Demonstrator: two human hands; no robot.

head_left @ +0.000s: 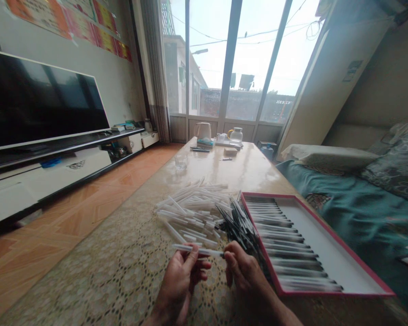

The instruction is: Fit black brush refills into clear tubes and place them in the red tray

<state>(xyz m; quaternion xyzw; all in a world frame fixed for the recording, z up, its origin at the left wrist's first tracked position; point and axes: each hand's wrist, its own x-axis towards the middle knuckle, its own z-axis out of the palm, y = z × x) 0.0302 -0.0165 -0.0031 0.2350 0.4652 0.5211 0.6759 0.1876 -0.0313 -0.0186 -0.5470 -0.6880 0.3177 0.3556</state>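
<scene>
One white pen [206, 251] spans your pinching left hand [181, 274] and right hand [244, 266], near; the box [326, 235] at right holds a finished-looking pen row [289, 246]; tubes [193, 203] and dark rods [240, 224] beside it look unassembled.

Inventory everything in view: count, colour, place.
Pen: 1, white, front centre
Pen barrels: many, white, table centre
Box: 1, pink rim, table's right
Boxed pens: many, white and dark, inside
Pen refills: many, black, beside box
Drinking glass: 1, clear, past barrels
Pitcher: 1, clear, far end
Kettle: 1, pale, far end
Table: 1, beige, centre
Television: 1, black, left
TV cabinet: 1, mostly white, beneath
Posters: several, red, upper left
Window: 1, clear, back
Sofa: 1, teal, right
Left hand: 1, bare, holding pen
Right hand: 1, bare, pen's dark end
</scene>
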